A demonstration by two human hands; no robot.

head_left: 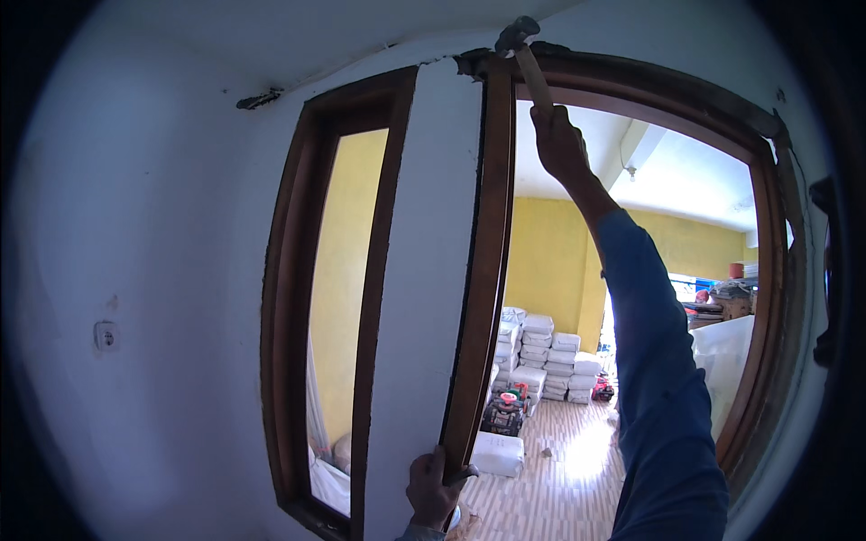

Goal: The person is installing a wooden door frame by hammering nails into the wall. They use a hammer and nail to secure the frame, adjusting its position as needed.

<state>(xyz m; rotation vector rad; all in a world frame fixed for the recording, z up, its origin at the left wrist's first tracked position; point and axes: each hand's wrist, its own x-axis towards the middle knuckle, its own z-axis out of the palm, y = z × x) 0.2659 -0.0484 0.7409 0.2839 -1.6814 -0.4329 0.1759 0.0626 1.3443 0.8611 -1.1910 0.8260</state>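
Hammer [530,70] up at frame [492,243]

Right hand [561,144] is gripping it near the frame's upper-left corner; left hand [428,494], well apart, is touching the frame's lower left, grip unclear; sacks [536,347] are standing beyond the frame.

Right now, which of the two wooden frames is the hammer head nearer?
The wide right-hand frame: the hammer head is by its top left corner. The narrow frame stands farther left, across a strip of pale wall.

You face a dim, bluish wall [198,225]; bright light beyond the frame [492,225] glares white on the floor [586,455]. Fisheye curves straight edges; your corners go black.
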